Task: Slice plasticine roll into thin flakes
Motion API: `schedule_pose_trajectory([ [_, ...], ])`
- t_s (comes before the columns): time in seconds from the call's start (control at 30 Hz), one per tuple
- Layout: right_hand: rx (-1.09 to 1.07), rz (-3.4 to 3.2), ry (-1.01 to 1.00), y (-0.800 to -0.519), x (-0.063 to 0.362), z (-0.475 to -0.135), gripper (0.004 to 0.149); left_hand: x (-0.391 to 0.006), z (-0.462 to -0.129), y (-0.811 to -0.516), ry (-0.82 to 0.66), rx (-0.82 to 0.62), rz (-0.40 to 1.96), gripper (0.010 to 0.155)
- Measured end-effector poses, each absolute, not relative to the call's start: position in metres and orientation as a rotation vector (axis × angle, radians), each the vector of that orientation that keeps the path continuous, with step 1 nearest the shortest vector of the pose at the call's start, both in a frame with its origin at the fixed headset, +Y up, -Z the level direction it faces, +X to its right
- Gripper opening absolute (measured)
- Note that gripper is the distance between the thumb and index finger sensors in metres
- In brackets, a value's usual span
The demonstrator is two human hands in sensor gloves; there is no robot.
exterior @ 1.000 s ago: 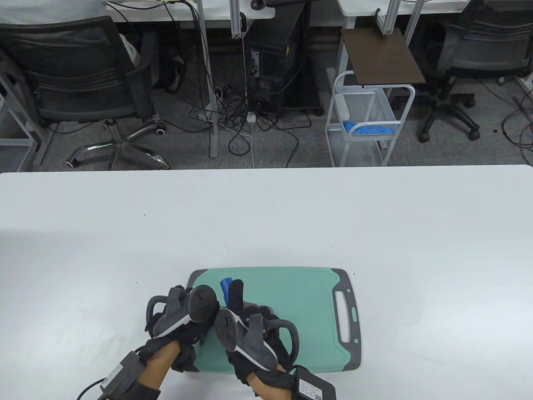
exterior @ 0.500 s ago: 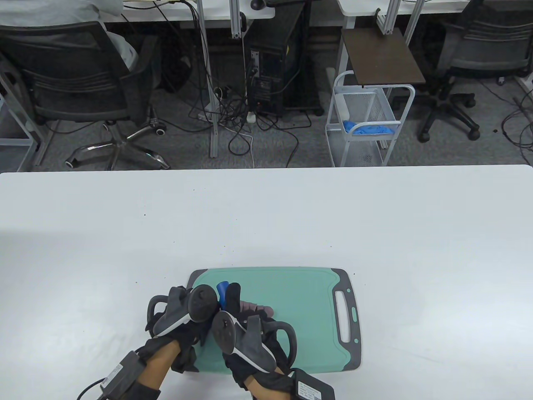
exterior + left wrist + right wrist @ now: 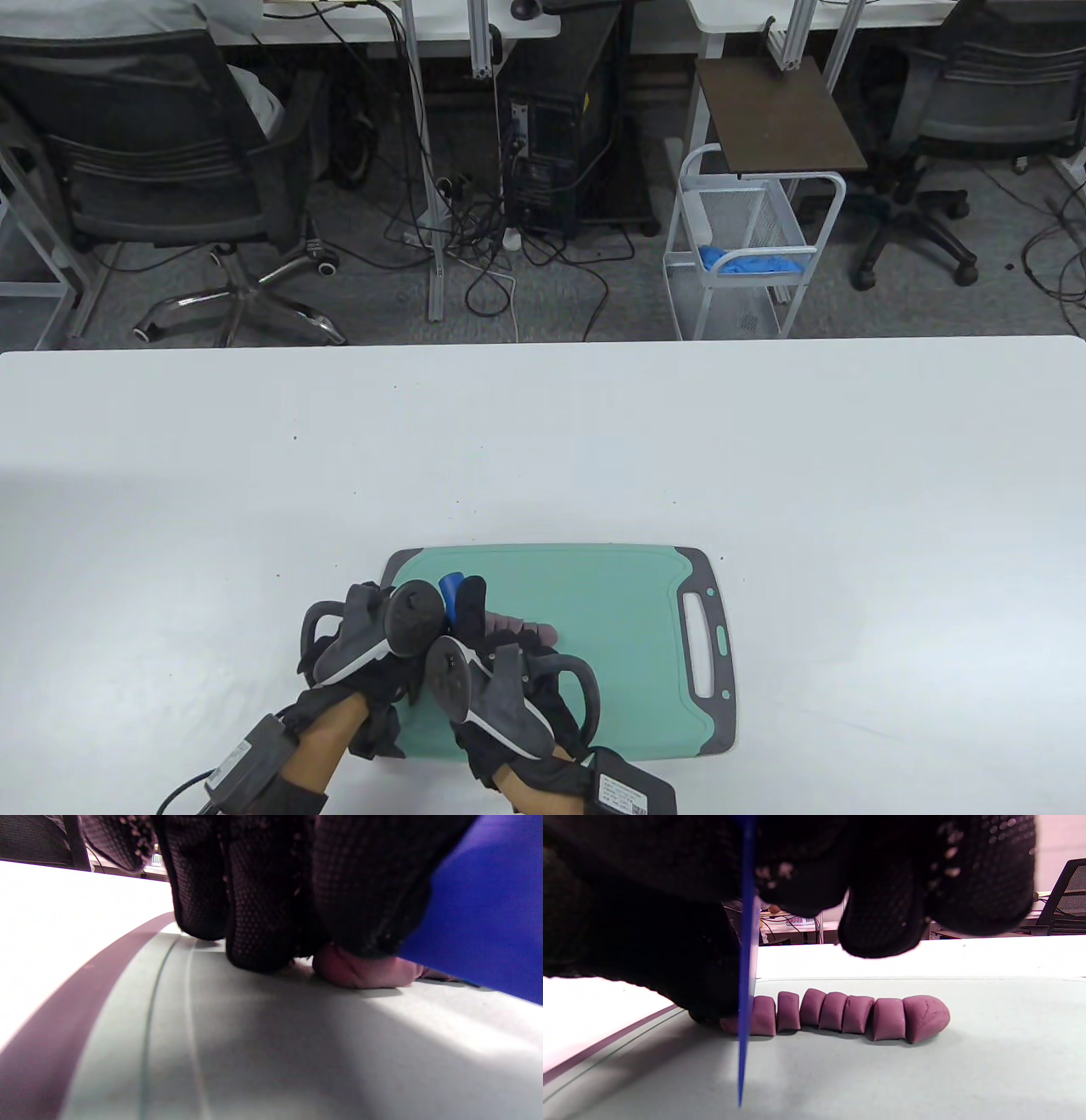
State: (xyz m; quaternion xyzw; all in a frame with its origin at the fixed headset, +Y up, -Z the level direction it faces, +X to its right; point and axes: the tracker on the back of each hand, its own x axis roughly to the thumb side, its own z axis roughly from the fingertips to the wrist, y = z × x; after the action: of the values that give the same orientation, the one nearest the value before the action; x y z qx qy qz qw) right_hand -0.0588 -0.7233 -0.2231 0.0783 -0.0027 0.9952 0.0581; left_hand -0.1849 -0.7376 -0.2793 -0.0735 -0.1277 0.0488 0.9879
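The right hand (image 3: 501, 679) in its black dotted glove grips a thin blue plastic blade (image 3: 745, 955), which stands upright with its edge down at the left end of the cut pieces. The left hand (image 3: 373, 637) presses its fingertips (image 3: 254, 942) down on the uncut end of the purple plasticine roll (image 3: 365, 969), just beside the blade. Both hands are close together over the left part of the cutting board (image 3: 628, 628). The board is smooth, pale green, with a grey rim, rounded corners and a handle slot on its right side. On it, right of the blade, lie 7 soft matte slices (image 3: 848, 1013) in a row, touching one another; the last has a rounded tip. The board lies on the white worktop (image 3: 764, 458), near its front edge.
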Motion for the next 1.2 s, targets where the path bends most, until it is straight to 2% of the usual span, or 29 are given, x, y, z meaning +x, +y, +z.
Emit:
schedule_pose_trajectory([
  [0.77, 0.255, 3.033, -0.020, -0.742, -0.066, -0.234, 0.084, -0.184, -0.279, -0.738, -0.259, -0.148, 0.091, 0.046],
  [1.2, 0.249, 3.020, -0.047, -0.742, -0.070, -0.242, 0.083, -0.184, -0.279, -0.738, -0.271, -0.159, 0.086, 0.046],
])
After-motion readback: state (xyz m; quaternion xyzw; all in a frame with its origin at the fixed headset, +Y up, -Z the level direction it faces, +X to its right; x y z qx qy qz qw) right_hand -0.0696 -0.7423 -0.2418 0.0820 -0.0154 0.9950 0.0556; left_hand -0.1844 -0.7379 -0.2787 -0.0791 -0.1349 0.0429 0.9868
